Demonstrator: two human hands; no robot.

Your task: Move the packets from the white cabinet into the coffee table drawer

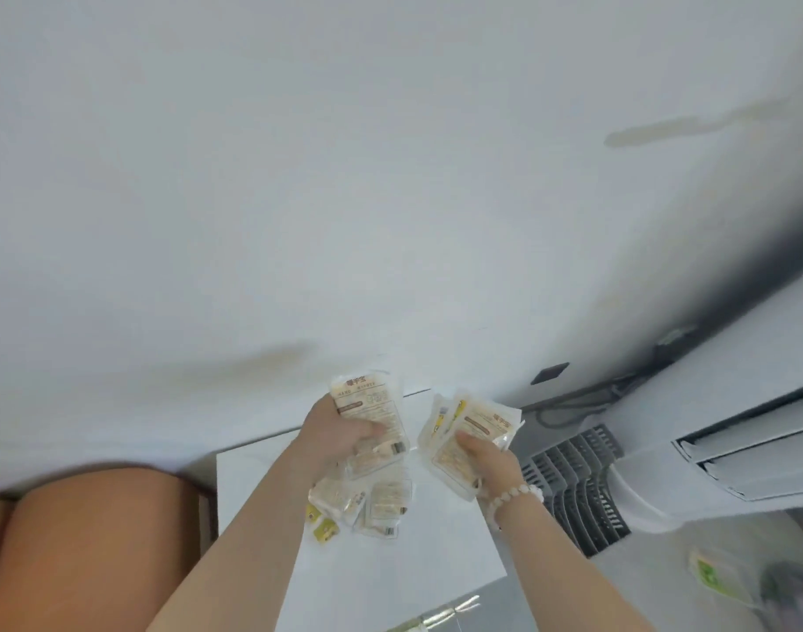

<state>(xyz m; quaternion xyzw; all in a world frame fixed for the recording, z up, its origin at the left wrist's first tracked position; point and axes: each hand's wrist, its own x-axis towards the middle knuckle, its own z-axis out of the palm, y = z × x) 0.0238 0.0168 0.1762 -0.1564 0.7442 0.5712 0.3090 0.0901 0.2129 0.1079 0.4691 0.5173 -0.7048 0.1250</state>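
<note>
- Left-hand packets [367, 403]: a small stack of clear, pale packets with brown print. The long axis runs away from the person and the printed top edge points at the wall [299, 175]. They are held above the far part of the white cabinet [413, 572].
- Left grip [344, 437]: closed around the stack's lower half, thumb across the front face and fingers curled behind.
- Right-hand packets [477, 426]: several packets fanned out. Their long axes lean away from the person and to the right, and yellow corners show on the left side. They are held just beside the left-hand stack, apart from it, above the cabinet's right edge.
- Right grip [486, 458]: pinches the fan near its lower end, thumb on top and the rest of the fingers hidden under the packets.
- Loose packets [381, 504]: an overlapping heap lying flat on the cabinet top below the left grip, long axes at mixed angles.
- Yellow pieces [325, 530]: they touch the heap's near-left edge and are too blurred to identify.
- Bead bracelet [516, 494]: pale beads on the right wrist.
- Air conditioner [732, 426]: white, to the right of the cabinet, with a slatted grille [582, 494] next to the cabinet.
- Brown cushion [94, 540]: to the left of the cabinet.
</note>
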